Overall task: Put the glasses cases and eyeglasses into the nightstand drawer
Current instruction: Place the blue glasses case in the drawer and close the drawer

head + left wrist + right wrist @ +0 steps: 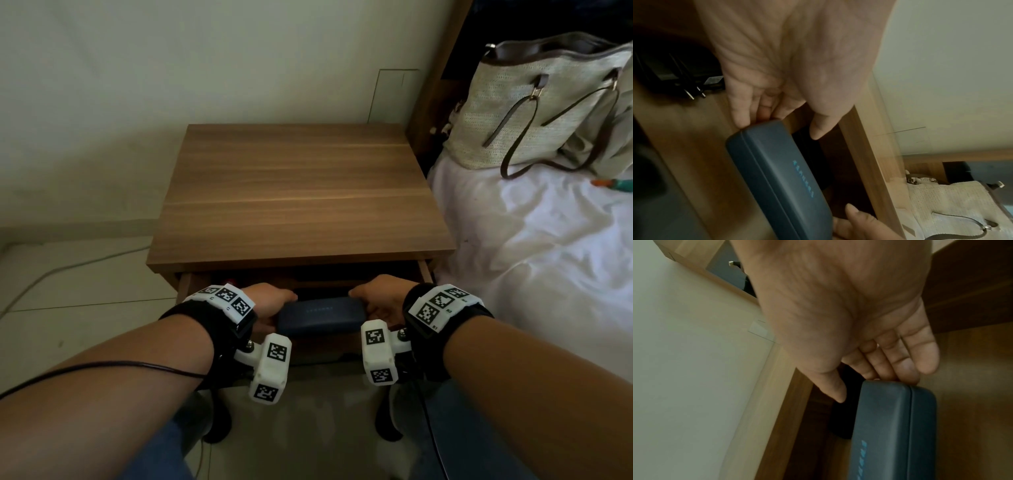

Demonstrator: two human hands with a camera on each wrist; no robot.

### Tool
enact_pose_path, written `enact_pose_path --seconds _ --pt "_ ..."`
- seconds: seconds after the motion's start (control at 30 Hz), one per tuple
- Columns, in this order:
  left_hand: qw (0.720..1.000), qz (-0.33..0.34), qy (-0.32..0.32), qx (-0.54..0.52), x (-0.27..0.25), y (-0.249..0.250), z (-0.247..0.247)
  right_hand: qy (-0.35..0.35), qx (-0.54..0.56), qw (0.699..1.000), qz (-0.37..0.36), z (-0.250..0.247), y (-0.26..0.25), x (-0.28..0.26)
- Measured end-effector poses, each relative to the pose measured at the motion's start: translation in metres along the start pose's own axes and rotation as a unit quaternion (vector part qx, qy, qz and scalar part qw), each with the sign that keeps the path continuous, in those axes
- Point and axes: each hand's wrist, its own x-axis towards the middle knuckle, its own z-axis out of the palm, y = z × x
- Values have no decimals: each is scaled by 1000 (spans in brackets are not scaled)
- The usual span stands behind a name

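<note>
A dark blue glasses case (pixel 320 317) (pixel 781 175) (pixel 894 426) lies crosswise over the front of the nightstand's open drawer (pixel 424 270). My two hands carry it by its ends. The fingertips of my left hand (pixel 270 301) (pixel 777 129) press on its left end, and those of my right hand (pixel 373 298) (pixel 869 386) on its right end. In both wrist views the fingers are nearly straight and the thumbs stand clear of the case. A black object (pixel 840 418) lies in the drawer behind the case. No eyeglasses show.
The nightstand top (pixel 301 192) is bare wood. A black plug with metal prongs (pixel 684 78) sits at the drawer's left. To the right is a bed with a white sheet (pixel 531 240) and a woven handbag (pixel 534 102). A cable (pixel 68 267) runs across the floor on the left.
</note>
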Motion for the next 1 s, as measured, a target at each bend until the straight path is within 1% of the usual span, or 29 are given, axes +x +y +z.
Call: enact_pose_path --seconds 0.1,0.2,0.27,0.43,0.53,0.6,0.77,0.9,1.0 --pt "1000 -11 -11 -12 10 -3 3 -5 1 1000 11 4 5 11" --pt "1000 -17 -5 -19 17 -7 6 -7 8 1000 28 8 9 25" --pt "1000 -21 -4 -11 22 -9 9 -1 -7 999 34 9 10 33" --pt "999 -44 -27 -11 31 -9 16 11 -46 998 27 6 15 45" --pt "998 -52 -32 -11 39 -8 18 12 -58 998 36 4 17 48" --pt "998 -52 -35 -15 44 -6 20 6 -64 997 38 3 18 51" --pt "996 -74 -54 -19 54 -4 23 -12 -82 996 39 5 17 55" --pt "994 -86 -48 -36 63 -7 25 -23 -113 993 39 6 18 64" --pt "994 -81 -49 -49 65 -5 26 -11 -104 994 41 8 21 70"
